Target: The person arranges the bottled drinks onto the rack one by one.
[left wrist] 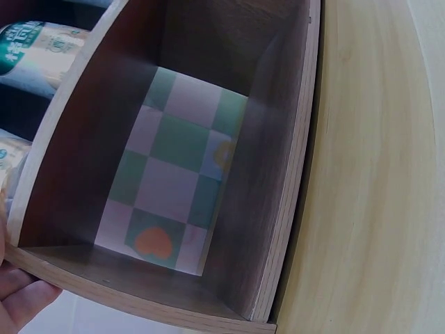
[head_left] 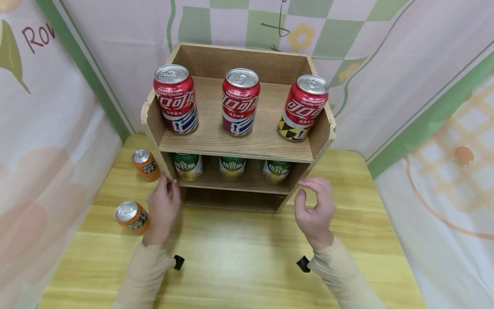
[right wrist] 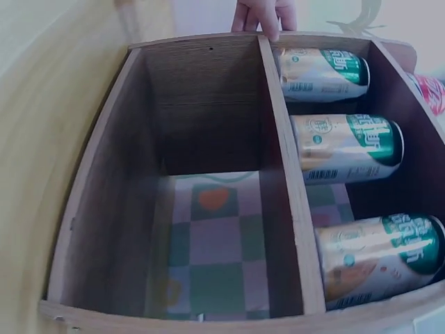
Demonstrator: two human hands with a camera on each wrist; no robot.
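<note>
A three-tier wooden shelf (head_left: 231, 148) stands on the table. My left hand (head_left: 164, 210) grips its left side panel, thumb at the front edge and fingers along the outside. In the right wrist view that left hand (right wrist: 264, 15) shows beyond the shelf's far side. Beside the right panel is my right hand (head_left: 317, 210), thumb and forefinger loosely curved apart, fingertips right at the panel's edge. Red cola cans stand on the top tier: left (head_left: 176, 99), middle (head_left: 240, 102) and right (head_left: 303, 108). Green-and-gold cans (right wrist: 348, 146) fill the middle tier in a row of three.
Left of the shelf, two orange cans stand on the table (head_left: 231, 266), one farther back (head_left: 146, 165) and one nearer (head_left: 132, 217). Through the open back of the bottom compartment (left wrist: 167, 167), checkered cloth shows. Patterned curtains (head_left: 436, 128) enclose the table.
</note>
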